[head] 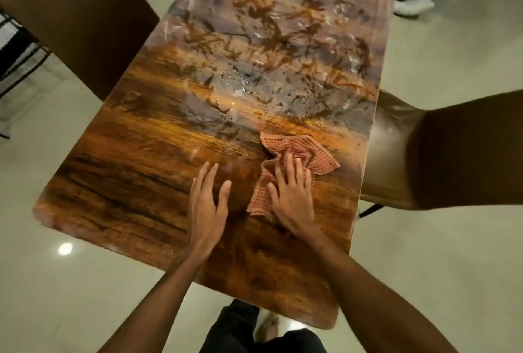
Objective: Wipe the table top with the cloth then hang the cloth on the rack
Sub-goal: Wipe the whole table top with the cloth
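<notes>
You are looking down at a long wooden desk (141,183) with a dark, streaky grain. Its far half glistens with smeared wet patches (268,49) and droplets; the near half looks drier. Your right hand (293,197) lies flat, fingers spread, pressing down on a crumpled red-and-white checked cloth (305,149) near the desk's right edge. The hand is not closed around the cloth; it pins it under the palm and fingers, with loose folds spilling out ahead and to the left of the hand. Your left hand (208,202) rests open and empty on the bare wood just beside it, fingers extended, touching nothing else. Brown chairs (441,151) stand at either side of the desk. No rack is visible.

You appear to be in the wiping step, with much of the surface not yet done. The next move likely calls for sliding the cloth forward into the wet far half, keeping steady downward pressure.
</notes>
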{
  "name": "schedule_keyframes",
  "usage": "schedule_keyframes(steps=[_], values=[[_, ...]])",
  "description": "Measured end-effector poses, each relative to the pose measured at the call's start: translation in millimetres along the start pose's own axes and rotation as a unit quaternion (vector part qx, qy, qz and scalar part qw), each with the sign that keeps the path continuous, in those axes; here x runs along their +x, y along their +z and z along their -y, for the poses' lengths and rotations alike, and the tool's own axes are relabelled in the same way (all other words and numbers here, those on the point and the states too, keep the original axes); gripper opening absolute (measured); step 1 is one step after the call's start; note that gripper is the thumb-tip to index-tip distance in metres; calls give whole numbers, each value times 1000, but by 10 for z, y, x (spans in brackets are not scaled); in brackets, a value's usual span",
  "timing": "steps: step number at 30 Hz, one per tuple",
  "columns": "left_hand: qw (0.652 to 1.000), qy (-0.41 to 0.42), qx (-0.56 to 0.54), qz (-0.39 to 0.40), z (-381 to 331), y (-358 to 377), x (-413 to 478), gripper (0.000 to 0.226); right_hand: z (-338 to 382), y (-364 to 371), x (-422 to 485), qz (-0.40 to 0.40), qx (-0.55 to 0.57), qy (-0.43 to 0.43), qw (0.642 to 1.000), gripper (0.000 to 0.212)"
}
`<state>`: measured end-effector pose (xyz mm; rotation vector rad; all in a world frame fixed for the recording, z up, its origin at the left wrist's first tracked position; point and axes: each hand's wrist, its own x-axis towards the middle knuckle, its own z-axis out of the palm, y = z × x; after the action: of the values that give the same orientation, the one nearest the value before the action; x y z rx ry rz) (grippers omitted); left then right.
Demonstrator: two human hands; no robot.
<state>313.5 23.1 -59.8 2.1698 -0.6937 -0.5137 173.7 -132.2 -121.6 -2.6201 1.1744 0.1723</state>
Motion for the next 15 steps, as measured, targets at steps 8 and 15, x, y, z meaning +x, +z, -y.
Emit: schedule_keyframes(steps=[8, 15], values=[[994, -55, -24, -91, 57, -162, 284, 53, 263, -217, 501, 82, -44, -166, 982, 66], [978, -116, -18, -175, 13, -45, 217, 54, 1107, -150, 901, 98, -64, -369, 922, 57]])
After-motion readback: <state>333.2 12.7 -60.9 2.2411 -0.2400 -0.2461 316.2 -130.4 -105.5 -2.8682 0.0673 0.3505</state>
